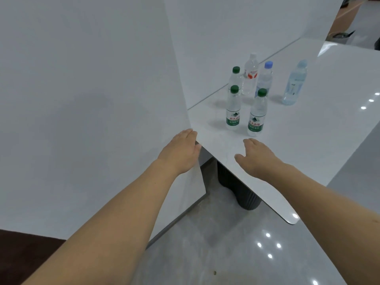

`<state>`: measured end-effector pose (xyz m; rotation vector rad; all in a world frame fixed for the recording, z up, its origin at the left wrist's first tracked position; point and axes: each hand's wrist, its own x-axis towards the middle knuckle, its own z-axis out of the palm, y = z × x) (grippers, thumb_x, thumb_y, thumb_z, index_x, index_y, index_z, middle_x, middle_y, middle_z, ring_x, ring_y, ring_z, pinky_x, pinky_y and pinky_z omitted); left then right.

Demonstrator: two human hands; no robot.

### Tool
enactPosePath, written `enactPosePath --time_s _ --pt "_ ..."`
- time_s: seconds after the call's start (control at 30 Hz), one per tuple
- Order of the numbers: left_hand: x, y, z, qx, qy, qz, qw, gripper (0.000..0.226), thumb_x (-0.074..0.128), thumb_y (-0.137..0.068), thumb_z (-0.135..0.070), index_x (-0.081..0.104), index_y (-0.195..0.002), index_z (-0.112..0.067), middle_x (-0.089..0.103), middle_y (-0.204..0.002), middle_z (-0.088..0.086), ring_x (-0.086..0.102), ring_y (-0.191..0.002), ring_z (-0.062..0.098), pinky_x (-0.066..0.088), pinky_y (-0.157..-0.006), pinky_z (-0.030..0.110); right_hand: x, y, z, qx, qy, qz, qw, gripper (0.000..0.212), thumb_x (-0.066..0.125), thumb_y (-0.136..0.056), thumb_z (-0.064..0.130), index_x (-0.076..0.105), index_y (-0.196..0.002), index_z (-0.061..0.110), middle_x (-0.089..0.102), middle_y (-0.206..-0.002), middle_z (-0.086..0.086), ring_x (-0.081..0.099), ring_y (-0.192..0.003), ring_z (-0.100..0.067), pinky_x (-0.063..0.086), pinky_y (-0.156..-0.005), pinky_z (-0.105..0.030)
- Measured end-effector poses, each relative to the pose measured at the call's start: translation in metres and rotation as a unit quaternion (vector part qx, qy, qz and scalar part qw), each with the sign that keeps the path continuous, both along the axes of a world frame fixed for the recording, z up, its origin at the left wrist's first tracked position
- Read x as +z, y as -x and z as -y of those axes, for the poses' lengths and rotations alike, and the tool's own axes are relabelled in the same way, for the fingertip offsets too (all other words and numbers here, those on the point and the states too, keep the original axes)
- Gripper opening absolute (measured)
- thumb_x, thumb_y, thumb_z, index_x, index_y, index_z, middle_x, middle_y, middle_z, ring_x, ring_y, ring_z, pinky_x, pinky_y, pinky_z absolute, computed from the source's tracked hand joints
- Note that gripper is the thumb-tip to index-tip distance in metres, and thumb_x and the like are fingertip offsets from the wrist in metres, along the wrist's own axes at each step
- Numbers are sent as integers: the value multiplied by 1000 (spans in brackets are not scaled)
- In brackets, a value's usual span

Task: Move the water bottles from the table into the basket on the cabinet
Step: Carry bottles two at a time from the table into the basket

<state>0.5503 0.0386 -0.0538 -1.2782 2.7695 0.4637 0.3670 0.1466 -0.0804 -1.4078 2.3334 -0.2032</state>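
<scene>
Glossy white bench (308, 140) right of centre, six water bottles (257, 114) upright mid-frame. White wall panel (82, 99) left. Grey floor (226, 243) below. Left hand (181, 151), right hand (257, 157) relaxed, empty.

Head-worn, wide-angle, looking forward and down onto the near corner of the counter (308, 140); close above that corner, its far end stretching away toward upper right.
</scene>
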Motion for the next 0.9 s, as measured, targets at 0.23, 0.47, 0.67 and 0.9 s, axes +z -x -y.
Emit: enactPosePath --time_s 0.23,0.47,0.67,0.9 --pt "-16 40 25 16 -25 15 999 56 30 -106 -32 18 -156 -10 14 -165 5 11 -152 18 12 -121 32 -7 43 30 -3 -1 33 999 52 42 -98 30 36 -140 0 38 -147 -16 34 -136 -32 29 -110 -39" --pt "-27 98 37 59 -54 7 997 56 30 -107 -32 17 -157 -11 12 -165 4 10 -152 17 11 -121 31 -18 113 50 -10 -5 55 998 46 44 -95 31 43 -131 2 47 -135 -16 45 -122 -33 38 -98 -39" --pt "-24 150 35 120 -47 -7 992 56 32 -106 -32 17 -157 -11 13 -165 4 11 -151 16 11 -120 30 -17 185 65 -11 4 87 996 45 45 -93 33 46 -130 7 49 -132 -16 47 -118 -36 41 -95 -41" --pt "-21 193 52 156 -47 -21 986 57 34 -106 -32 19 -156 -11 16 -164 3 14 -151 15 15 -119 30 -12 230 101 -17 20 116 993 54 47 -94 35 41 -137 3 44 -141 -18 43 -127 -37 38 -99 -43"
